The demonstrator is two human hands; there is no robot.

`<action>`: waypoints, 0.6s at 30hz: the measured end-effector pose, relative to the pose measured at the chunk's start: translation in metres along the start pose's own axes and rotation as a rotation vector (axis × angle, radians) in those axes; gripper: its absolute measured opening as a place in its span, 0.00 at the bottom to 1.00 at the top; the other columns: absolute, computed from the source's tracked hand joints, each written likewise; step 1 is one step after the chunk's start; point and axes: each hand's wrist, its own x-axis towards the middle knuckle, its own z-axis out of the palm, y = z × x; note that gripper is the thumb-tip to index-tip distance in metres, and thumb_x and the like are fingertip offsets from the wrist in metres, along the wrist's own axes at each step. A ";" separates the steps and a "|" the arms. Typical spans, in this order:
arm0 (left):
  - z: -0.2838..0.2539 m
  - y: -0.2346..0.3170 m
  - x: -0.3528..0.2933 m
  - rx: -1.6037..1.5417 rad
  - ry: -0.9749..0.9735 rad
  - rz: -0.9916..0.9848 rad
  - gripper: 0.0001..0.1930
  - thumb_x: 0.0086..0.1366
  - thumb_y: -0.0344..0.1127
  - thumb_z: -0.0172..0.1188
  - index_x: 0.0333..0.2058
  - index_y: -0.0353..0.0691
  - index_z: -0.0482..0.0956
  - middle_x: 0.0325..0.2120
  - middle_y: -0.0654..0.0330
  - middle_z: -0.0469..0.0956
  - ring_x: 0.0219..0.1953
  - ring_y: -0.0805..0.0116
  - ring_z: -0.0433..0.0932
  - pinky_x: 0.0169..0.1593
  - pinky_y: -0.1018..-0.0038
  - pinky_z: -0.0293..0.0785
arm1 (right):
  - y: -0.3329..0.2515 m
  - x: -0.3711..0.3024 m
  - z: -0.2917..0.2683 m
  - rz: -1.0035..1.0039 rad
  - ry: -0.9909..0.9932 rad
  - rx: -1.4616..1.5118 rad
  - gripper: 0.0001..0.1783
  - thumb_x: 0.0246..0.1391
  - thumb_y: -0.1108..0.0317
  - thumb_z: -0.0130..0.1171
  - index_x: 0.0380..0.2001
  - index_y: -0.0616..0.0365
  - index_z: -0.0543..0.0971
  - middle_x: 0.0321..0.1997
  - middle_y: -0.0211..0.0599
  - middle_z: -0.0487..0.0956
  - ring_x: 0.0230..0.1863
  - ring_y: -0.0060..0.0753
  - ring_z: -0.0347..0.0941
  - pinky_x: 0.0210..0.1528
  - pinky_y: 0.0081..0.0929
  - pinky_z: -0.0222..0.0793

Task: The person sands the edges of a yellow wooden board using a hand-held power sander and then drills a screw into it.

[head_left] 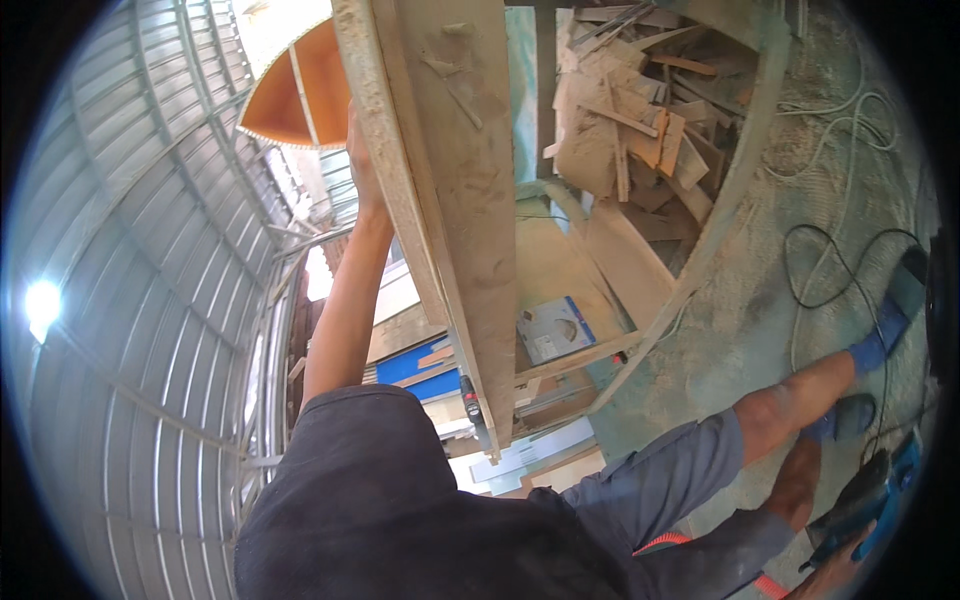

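My left arm reaches up along a long, dusty wooden workbench top point(470, 200). My left hand point(362, 165) is at the bench's edge, its fingers mostly hidden behind that edge. Beside it is a curved orange piece point(300, 95) with a pale ribbed rim; whether the hand touches it cannot be told. At the lower right, my right hand point(838, 572) is closed on a blue and black power tool point(895, 490), partly cut off by the picture's dark rim.
Wood offcuts point(650, 120) fill a bay beside the bench. A shelf holds a flat box point(555, 330). A red and black tool point(471, 400) lies along the bench edge. Cables point(850, 120) and a red hose point(665, 541) lie on the dusty floor. Corrugated metal wall point(150, 250) stands left.
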 end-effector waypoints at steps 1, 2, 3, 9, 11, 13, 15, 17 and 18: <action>0.001 0.002 0.001 -0.020 0.004 0.001 0.32 0.80 0.50 0.39 0.73 0.34 0.56 0.63 0.51 0.69 0.60 0.66 0.73 0.60 0.71 0.73 | -0.011 -0.007 -0.012 -0.008 0.013 0.023 0.31 0.62 0.34 0.62 0.40 0.56 0.84 0.27 0.25 0.73 0.29 0.23 0.67 0.36 0.27 0.63; 0.012 0.002 0.007 -0.062 -0.016 0.015 0.32 0.80 0.50 0.39 0.73 0.34 0.56 0.63 0.51 0.69 0.60 0.66 0.73 0.60 0.71 0.73 | -0.014 -0.027 -0.033 0.015 0.037 0.051 0.31 0.62 0.34 0.62 0.40 0.56 0.84 0.27 0.25 0.73 0.29 0.23 0.66 0.36 0.27 0.63; 0.013 0.003 0.009 -0.092 -0.020 0.019 0.32 0.80 0.50 0.39 0.73 0.34 0.56 0.63 0.51 0.69 0.60 0.66 0.74 0.60 0.71 0.73 | -0.030 -0.041 -0.048 0.014 0.036 0.095 0.31 0.62 0.34 0.61 0.40 0.56 0.84 0.27 0.25 0.73 0.28 0.23 0.66 0.35 0.27 0.63; -0.001 -0.015 0.017 -0.246 -0.025 0.012 0.34 0.79 0.55 0.41 0.72 0.34 0.57 0.67 0.52 0.64 0.67 0.63 0.66 0.69 0.68 0.63 | -0.209 -0.163 -0.137 0.006 -0.183 0.799 0.28 0.66 0.38 0.60 0.37 0.57 0.81 0.24 0.24 0.70 0.27 0.20 0.64 0.32 0.25 0.61; -0.018 -0.009 0.026 -0.139 0.014 0.062 0.35 0.78 0.55 0.44 0.73 0.34 0.57 0.70 0.50 0.61 0.71 0.59 0.61 0.72 0.66 0.57 | -0.228 -0.195 -0.157 -0.012 -0.232 1.059 0.28 0.67 0.40 0.60 0.41 0.59 0.80 0.23 0.25 0.70 0.27 0.19 0.65 0.32 0.22 0.61; -0.016 -0.029 0.018 -0.081 0.041 0.063 0.36 0.77 0.55 0.46 0.73 0.34 0.57 0.72 0.48 0.58 0.74 0.56 0.56 0.75 0.65 0.51 | -0.246 -0.214 -0.171 -0.282 -0.152 0.883 0.30 0.66 0.41 0.61 0.45 0.62 0.78 0.23 0.26 0.71 0.26 0.19 0.66 0.31 0.21 0.62; -0.002 -0.033 0.022 0.021 0.122 0.095 0.38 0.76 0.56 0.49 0.73 0.34 0.58 0.74 0.47 0.55 0.77 0.53 0.50 0.77 0.63 0.44 | -0.298 -0.228 -0.200 -0.566 -0.295 0.995 0.30 0.65 0.43 0.62 0.47 0.65 0.78 0.23 0.27 0.72 0.25 0.20 0.67 0.30 0.21 0.63; 0.005 -0.026 0.026 0.028 0.129 0.083 0.37 0.76 0.56 0.49 0.72 0.34 0.59 0.74 0.47 0.57 0.77 0.52 0.52 0.77 0.62 0.45 | -0.308 -0.233 -0.208 -0.572 -0.280 1.046 0.30 0.66 0.44 0.62 0.46 0.66 0.78 0.23 0.27 0.72 0.24 0.20 0.66 0.30 0.21 0.63; 0.005 -0.023 0.025 0.036 0.133 0.068 0.37 0.75 0.56 0.50 0.72 0.34 0.59 0.74 0.47 0.57 0.76 0.51 0.52 0.77 0.61 0.46 | -0.312 -0.237 -0.215 -0.576 -0.282 1.067 0.30 0.66 0.45 0.63 0.46 0.66 0.78 0.22 0.27 0.72 0.23 0.20 0.66 0.30 0.21 0.63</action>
